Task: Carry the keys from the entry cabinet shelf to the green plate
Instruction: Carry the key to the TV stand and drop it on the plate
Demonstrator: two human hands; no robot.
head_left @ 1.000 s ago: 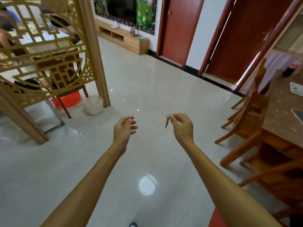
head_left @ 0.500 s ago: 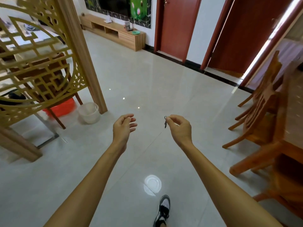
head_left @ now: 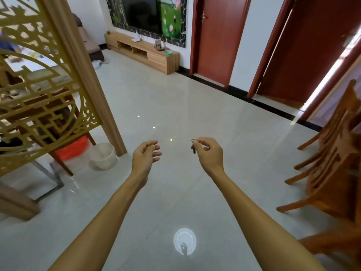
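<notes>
My right hand [head_left: 210, 153] pinches the keys [head_left: 193, 147], which dangle dark and small from its thumb and forefinger over the pale tiled floor. My left hand [head_left: 145, 157] hovers level with it on the left, fingers loosely curled and apart, holding nothing. A small green plate [head_left: 168, 53] lies on the right end of the low wooden TV cabinet [head_left: 143, 53] against the far wall. The entry cabinet shelf is out of view.
A golden lattice screen with a wooden post [head_left: 78, 65] stands at left, with a white bucket [head_left: 103, 156] and an orange basin [head_left: 72, 147] at its foot. Wooden chairs [head_left: 330, 163] line the right side. Red doors [head_left: 216, 36] are ahead.
The view has moved forward and turned left; the TV cabinet and green plate look nearer. The dining table at right has left view. Both hands keep their pose, the right still pinching the keys.
</notes>
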